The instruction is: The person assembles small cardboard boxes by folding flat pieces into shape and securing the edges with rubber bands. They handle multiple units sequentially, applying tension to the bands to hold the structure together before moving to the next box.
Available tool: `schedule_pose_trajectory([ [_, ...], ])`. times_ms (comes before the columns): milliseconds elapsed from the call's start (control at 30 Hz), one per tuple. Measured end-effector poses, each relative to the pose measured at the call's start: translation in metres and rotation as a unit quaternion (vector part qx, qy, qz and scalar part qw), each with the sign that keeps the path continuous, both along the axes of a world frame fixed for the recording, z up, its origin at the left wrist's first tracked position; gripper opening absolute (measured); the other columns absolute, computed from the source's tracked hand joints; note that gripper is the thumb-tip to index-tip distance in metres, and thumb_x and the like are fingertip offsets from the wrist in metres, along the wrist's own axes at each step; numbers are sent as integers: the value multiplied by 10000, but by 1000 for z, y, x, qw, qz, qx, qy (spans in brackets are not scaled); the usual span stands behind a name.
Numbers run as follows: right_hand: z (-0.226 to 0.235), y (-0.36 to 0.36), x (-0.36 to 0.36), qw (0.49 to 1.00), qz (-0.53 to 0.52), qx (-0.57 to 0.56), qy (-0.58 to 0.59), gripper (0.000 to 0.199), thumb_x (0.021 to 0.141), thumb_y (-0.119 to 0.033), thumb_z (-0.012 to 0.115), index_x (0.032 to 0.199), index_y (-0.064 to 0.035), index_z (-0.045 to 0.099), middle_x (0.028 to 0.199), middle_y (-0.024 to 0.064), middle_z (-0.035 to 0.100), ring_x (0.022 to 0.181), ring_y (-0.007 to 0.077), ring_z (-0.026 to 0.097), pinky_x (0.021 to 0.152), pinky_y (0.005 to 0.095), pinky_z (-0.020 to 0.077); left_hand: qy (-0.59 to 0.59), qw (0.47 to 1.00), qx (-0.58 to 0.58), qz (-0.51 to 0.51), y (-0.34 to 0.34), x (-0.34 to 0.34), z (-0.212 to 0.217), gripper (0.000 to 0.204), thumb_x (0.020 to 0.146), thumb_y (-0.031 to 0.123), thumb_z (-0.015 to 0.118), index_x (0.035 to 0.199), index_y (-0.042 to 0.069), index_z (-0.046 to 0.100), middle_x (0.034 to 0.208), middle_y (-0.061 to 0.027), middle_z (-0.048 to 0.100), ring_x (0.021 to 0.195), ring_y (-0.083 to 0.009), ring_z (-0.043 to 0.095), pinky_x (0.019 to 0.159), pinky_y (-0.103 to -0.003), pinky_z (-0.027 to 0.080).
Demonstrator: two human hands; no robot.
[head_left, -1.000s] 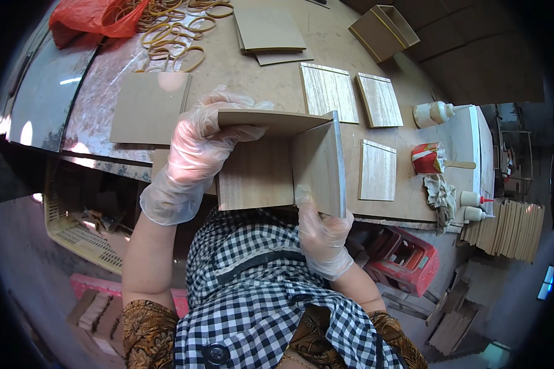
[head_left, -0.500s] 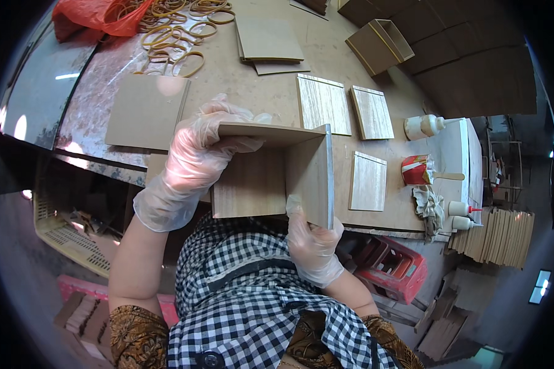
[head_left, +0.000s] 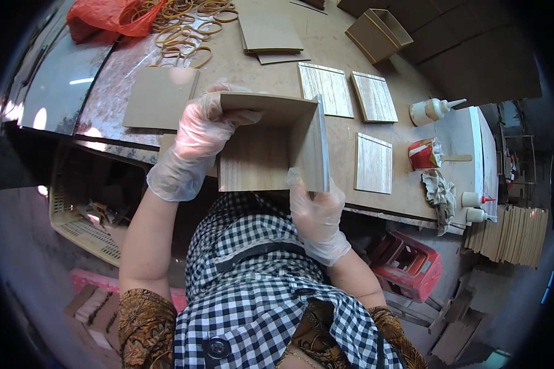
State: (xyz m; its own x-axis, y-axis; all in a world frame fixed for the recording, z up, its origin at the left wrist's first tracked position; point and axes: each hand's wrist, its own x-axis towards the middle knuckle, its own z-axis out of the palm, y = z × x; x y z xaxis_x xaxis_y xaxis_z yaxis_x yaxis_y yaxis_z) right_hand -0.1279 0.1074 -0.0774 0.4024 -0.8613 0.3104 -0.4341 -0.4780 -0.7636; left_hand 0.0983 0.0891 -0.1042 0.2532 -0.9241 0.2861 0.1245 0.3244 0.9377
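Observation:
Above the table's near edge, both my hands hold a partly assembled wooden box (head_left: 252, 161) made of thin boards. Its open side faces me, and an upright panel forms its right side. My left hand (head_left: 204, 132), in a clear thin glove, is closed around the upper left board, with the fingers curled inside. Also gloved, my right hand (head_left: 317, 215) pinches the lower edge of the right panel, thumb inside the box. Three pale grooved panels, among them a small one (head_left: 373, 163), lie on the table to the right of the box.
On the right are a glue bottle (head_left: 433, 111), a red cup (head_left: 425, 154) with a stick, a rag (head_left: 438, 192) and small bottles (head_left: 475, 200). Rubber bands (head_left: 194, 31), a red bag (head_left: 108, 17) and stacked boards (head_left: 271, 34) lie farther back. A red stool (head_left: 412, 264) stands below.
The box has risen in the view, held in both hands with the same grip. The view itself has shifted a little, moving the table's things up and right.

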Motion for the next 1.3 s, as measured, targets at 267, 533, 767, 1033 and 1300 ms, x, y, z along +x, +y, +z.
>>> schedule_pose_trajectory([
  [267,20,13,-38,986,57,104,-120,908,867,-62,754,1544,62,162,1613,235,216,1474,317,290,1200,420,258,53,997,51,7,13,-5,28,512,775,-63,787,1252,23,623,1245,-69,630,1126,-169,607,984,-321,501],
  [533,-17,41,-115,944,-160,88,-274,563,889,133,629,1406,30,433,1422,229,506,1255,280,556,1089,425,441,-315,857,-110,392,70,-14,35,361,937,64,640,1271,-32,543,1332,-173,570,1218,-293,530,1048,-397,391],
  [767,-26,50,-125,900,-166,133,-381,252,906,87,645,1115,-6,539,1204,198,639,892,149,648,806,306,574,-651,714,-256,-18,102,-132,34,425,858,182,659,1279,144,617,1248,-74,554,1244,-258,495,996,-392,452],
  [1033,-26,61,-151,847,-248,222,-415,124,982,-124,640,1007,-5,613,966,129,725,655,90,646,581,211,521,-583,807,-48,-81,12,-196,47,1178,561,411,907,1507,19,325,1518,-214,382,1451,-430,272,1192,-450,275],
  [1300,-40,62,-177,829,-250,270,-421,158,999,-140,615,1043,9,640,781,88,713,631,87,642,570,215,518,-648,752,71,-99,-61,-216,50,1335,519,503,919,1554,20,229,1571,-253,292,1489,-441,181,1225,-454,208],
])
